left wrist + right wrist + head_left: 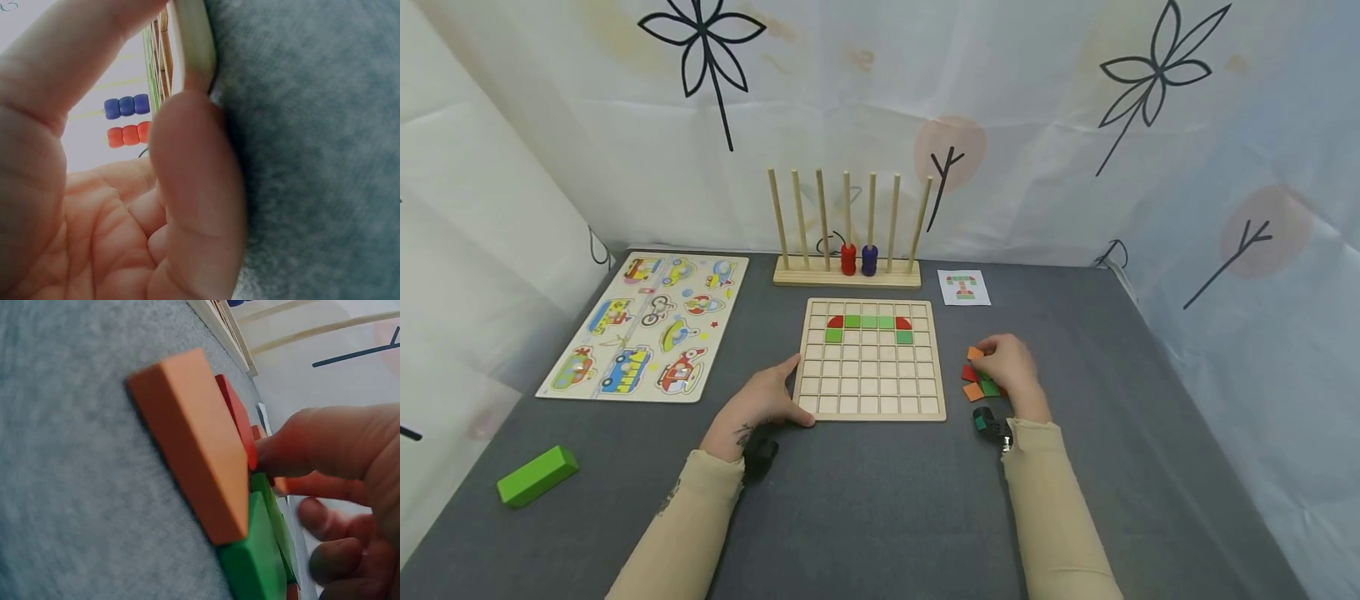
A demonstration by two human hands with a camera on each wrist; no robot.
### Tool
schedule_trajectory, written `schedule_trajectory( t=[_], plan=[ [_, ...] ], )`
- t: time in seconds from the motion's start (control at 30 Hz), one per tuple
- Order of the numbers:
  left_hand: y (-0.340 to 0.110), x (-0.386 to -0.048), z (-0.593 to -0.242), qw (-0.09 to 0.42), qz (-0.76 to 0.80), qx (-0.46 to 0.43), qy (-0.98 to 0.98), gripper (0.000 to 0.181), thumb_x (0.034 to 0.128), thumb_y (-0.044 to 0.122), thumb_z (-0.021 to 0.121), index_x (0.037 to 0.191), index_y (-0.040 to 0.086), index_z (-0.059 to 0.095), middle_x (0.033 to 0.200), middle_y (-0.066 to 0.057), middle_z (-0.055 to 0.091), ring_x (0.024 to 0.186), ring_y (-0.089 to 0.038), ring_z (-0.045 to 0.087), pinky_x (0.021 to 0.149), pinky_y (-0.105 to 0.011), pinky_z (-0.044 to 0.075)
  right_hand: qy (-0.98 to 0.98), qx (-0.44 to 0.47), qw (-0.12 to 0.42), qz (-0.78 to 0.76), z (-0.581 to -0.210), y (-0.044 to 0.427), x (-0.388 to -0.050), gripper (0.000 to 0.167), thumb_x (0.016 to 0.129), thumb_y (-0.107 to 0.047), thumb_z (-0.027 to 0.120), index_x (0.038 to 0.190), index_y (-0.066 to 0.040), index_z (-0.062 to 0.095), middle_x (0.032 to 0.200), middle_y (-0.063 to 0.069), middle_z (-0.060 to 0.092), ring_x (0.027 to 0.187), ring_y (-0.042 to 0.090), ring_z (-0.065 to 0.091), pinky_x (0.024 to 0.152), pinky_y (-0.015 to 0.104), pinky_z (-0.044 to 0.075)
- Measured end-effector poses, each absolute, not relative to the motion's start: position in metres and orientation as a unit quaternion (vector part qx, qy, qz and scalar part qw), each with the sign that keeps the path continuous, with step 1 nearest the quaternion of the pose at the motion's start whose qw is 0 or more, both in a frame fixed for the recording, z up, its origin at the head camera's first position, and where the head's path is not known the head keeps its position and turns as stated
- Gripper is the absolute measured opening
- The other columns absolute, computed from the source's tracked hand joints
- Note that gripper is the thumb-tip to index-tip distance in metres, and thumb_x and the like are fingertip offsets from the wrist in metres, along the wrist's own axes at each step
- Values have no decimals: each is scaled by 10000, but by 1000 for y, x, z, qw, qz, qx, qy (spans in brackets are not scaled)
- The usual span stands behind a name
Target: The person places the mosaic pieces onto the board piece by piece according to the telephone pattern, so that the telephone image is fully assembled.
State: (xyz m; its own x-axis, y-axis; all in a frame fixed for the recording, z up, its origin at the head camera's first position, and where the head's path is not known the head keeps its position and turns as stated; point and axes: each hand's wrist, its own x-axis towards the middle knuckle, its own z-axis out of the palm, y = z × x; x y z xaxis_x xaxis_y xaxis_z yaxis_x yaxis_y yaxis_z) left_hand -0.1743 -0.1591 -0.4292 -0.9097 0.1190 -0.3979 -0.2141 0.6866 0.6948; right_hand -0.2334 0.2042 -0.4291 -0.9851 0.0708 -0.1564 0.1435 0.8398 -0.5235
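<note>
A wooden grid board (871, 406) lies mid-table, with a row of red and green tiles (869, 322) near its far side. My left hand (765, 398) spans its near left corner, thumb at the front edge and forefinger along the left side. The left wrist view shows the thumb (197, 169) against the board's edge. Over a small pile of tiles, my right hand (1009, 365) pinches an orange tile (975, 353) at its fingertips; the thumb partly hides it in the right wrist view. Beside it lie a red tile (970, 373), another orange tile (194, 450) and green tiles (253, 562).
A pattern card (964, 288) lies beyond the board, right of a pegged bead stand (805, 273) with red and blue beads. At left are a vehicle picture board (643, 329) and a green block (537, 477). Fabric walls surround the table.
</note>
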Motion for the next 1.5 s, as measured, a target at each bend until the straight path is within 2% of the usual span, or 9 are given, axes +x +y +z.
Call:
schedule_trajectory(
  t=[0.17, 0.3, 0.43, 0.6, 0.83, 0.97, 1.07, 1.5],
  plan=[
    [-160, -174, -430, 210, 397, -25, 893, 1172, 564, 145, 882, 1483, 51, 161, 1059, -164, 559, 615, -190, 503, 558, -298, 423, 949, 53, -1, -311, -425, 198, -233, 351, 801, -239, 649, 1120, -92, 643, 1072, 124, 605, 914, 270, 567, 736, 387, 435],
    [-160, -174, -432, 208, 394, -24, 895, 1180, 561, 153, 885, 1484, 53, 157, 1127, -178, 546, 625, -192, 509, 561, -296, 423, 904, 31, -37, -425, -420, 183, -233, 314, 808, -159, 650, 1104, -57, 635, 911, 117, 621, 778, 227, 556, 645, 311, 424],
    [-161, -175, -431, 210, 392, -25, 895, 1183, 559, 152, 886, 1485, 54, 156, 1181, -188, 522, 641, -195, 513, 569, -295, 421, 842, -2, -33, -539, -418, 160, -236, 296, 807, -35, 629, 1102, -5, 627, 756, 44, 566, 622, 143, 462, 571, 261, 394],
    [-160, -175, -431, 212, 386, -29, 897, 1175, 566, 156, 883, 1485, 57, 157, 1163, -191, 531, 637, -198, 518, 567, -295, 422, 819, -20, 22, -573, -419, 128, -243, 312, 835, -42, 622, 1147, -28, 609, 737, -2, 536, 535, 83, 401, 521, 245, 368],
    [-160, -175, -432, 211, 387, -29, 897, 1177, 568, 155, 883, 1487, 61, 153, 1084, -167, 542, 615, -195, 504, 571, -296, 409, 863, -69, 88, -493, -419, 89, -259, 362, 827, -84, 662, 1180, -24, 609, 794, 63, 580, 614, 113, 446, 573, 242, 376],
    [-161, -175, -433, 211, 390, -26, 896, 1180, 568, 153, 882, 1487, 62, 149, 1150, -178, 527, 641, -196, 508, 584, -295, 412, 879, -84, 112, -455, -417, 75, -263, 390, 823, -119, 683, 1196, -38, 606, 881, 107, 607, 629, 135, 487, 568, 242, 402],
    [-161, -176, -433, 210, 390, -26, 896, 1181, 566, 153, 884, 1487, 62, 150, 1218, -185, 496, 671, -199, 511, 596, -293, 411, 884, -84, 122, -444, -417, 69, -265, 396, 820, -127, 689, 1200, -51, 607, 932, 118, 599, 652, 150, 489, 569, 247, 407],
    [-161, -176, -433, 213, 399, -29, 892, 1181, 560, 142, 885, 1487, 68, 157, 1211, -185, 501, 668, -203, 514, 588, -295, 416, 929, -78, 122, -341, -427, 59, -274, 326, 809, -169, 695, 1131, -138, 666, 1052, 46, 630, 895, 187, 565, 744, 332, 437]
  ],
)
